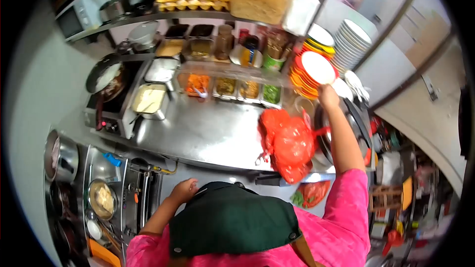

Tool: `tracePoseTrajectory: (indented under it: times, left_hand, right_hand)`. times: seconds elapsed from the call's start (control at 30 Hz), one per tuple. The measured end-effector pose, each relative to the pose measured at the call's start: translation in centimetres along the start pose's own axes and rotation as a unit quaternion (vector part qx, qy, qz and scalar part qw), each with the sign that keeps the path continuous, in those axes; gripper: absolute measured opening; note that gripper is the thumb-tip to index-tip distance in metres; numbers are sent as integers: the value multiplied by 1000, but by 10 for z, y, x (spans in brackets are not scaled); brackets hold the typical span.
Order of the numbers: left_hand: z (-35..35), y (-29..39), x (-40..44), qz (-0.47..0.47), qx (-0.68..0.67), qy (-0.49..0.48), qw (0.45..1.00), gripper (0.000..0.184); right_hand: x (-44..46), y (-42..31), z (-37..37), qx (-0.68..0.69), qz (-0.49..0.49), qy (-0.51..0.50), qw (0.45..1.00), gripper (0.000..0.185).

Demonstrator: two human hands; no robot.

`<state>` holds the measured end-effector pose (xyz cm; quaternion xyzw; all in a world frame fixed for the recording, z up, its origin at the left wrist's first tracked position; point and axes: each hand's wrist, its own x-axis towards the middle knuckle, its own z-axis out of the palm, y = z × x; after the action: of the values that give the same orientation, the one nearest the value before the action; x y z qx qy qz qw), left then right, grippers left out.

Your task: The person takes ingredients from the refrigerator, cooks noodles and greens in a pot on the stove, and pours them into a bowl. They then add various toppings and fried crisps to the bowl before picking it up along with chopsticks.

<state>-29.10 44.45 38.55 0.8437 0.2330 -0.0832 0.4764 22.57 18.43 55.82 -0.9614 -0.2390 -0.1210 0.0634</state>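
- Right arm: reaching far and right, elbow nearly straight, pink sleeve up at the elbow.
- My right hand is at the near edge of the round white plate. Fingers bent; can't tell if they grip the rim.
- That plate sits atop the stacked orange plates, far right of the stainless steel counter. Tall stack of white plates just right of it.
- My left hand is low, near side, beside the dark green apron. Elbow bent, fingers look loosely curled; can't tell how far they close.
- Shiny red plastic bag on the counter, left of my right forearm, which passes over the large pot with a black-handled lid.
- Row of food trays along the far side, shredded orange food in the leftmost.
- Labels: green container of wooden sticks and dark bottle with a blue and yellow label both too small and blurred to read.
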Motion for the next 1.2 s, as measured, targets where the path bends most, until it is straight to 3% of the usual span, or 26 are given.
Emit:
tracePoseTrajectory:
  times: [0.03, 0.07, 0.1, 0.2, 0.27, 0.33, 0.4, 0.47, 0.5, 0.53, 0.57, 0.6, 0.63, 0.67, 0.7, 0.73, 0.77, 0.8, 0.83, 0.93, 1.0, 1.07, 1.13, 1.2]
  left_hand:
    - [-3, 3, -9, -26, 34, 10, 999, 36]
    - [-1, 6, -15, -50, 66, 19, 996, 36]
    - [1, -2, -23, -69, 73, 13, 995, 36]
    - [7, -4, -42, -159, 72, 14, 985, 36]
    - [18, -7, -50, -178, 52, 38, 982, 36]
    - [23, -3, -54, -198, 35, 58, 978, 36]
    - [30, 8, -54, -174, 10, 50, 983, 37]
    - [39, -3, -50, -139, 28, 62, 988, 35]
    - [42, -9, -45, -126, 45, 60, 989, 34]
    - [50, -32, -35, -125, 116, 34, 985, 34]
    - [46, -21, -35, -115, 92, 68, 987, 32]
    - [35, -3, -42, -83, 48, 114, 989, 31]
    - [35, -5, -42, -77, 65, 165, 981, 27]
    - [29, -2, -45, -77, 77, 177, 978, 29]
    - [25, -2, -45, -109, 68, 190, 973, 28]
    - [21, -10, -45, -115, 50, 218, 968, 27]
    - [17, -20, -47, -116, 34, 243, 962, 26]
    - [11, -33, -50, -126, 32, 251, 959, 26]
    - [6, -45, -54, -130, 44, 308, 942, 23]
    - [-26, -66, -83, -163, 75, 419, 890, 16]
    - [-51, -88, -115, -163, 111, 534, 822, 9]
    - [-77, -127, -155, -234, 79, 597, 763, 7]
    - [-104, -131, -209, -301, 53, 686, 660, 9]
    - [-115, -188, -260, -340, 39, 727, 596, 10]
  right_hand:
    - [29, 18, 27, -23, -13, -28, 999, 22]
    - [44, 15, 29, 15, 43, -66, 997, 23]
    - [61, 34, 56, 33, 16, -44, 998, 24]
    - [95, 57, 96, -35, 8, -132, 991, 25]
    - [93, 43, 67, -46, 16, -137, 989, 27]
    - [101, 42, 53, -85, -79, -134, 984, 29]
    - [99, 30, 14, -67, -68, -150, 984, 40]
    - [104, 30, -4, -45, -80, -89, 992, 38]
    - [109, 31, -15, -14, -71, -85, 994, 36]
    - [113, 39, -17, 106, -81, -62, 989, 28]
    - [115, 41, -21, 279, -24, -81, 956, 26]
    - [130, 56, -12, 461, 18, -73, 884, 25]
    - [159, 90, 0, 504, 79, -71, 857, 32]
    - [142, 81, -18, 622, 117, -22, 774, 41]
    - [133, 83, -27, 710, 82, -5, 699, 45]
    - [111, 63, -48, 742, 108, 17, 661, 39]
    - [110, 94, -47, 746, 132, -24, 652, 31]
    - [77, 48, -67, 783, 189, 92, 586, 25]
    - [92, 103, -49, 780, 141, -4, 610, 40]
    - [-48, -65, -148, 754, -13, 126, 645, 26]
    - [-85, -97, -154, 657, 4, 93, 748, 10]
    - [-131, -141, -154, 437, -46, 19, 898, 38]
    - [-116, -120, -36, 543, -83, -77, 832, 24]
    - [-144, -175, 1, 438, -240, -106, 860, 16]
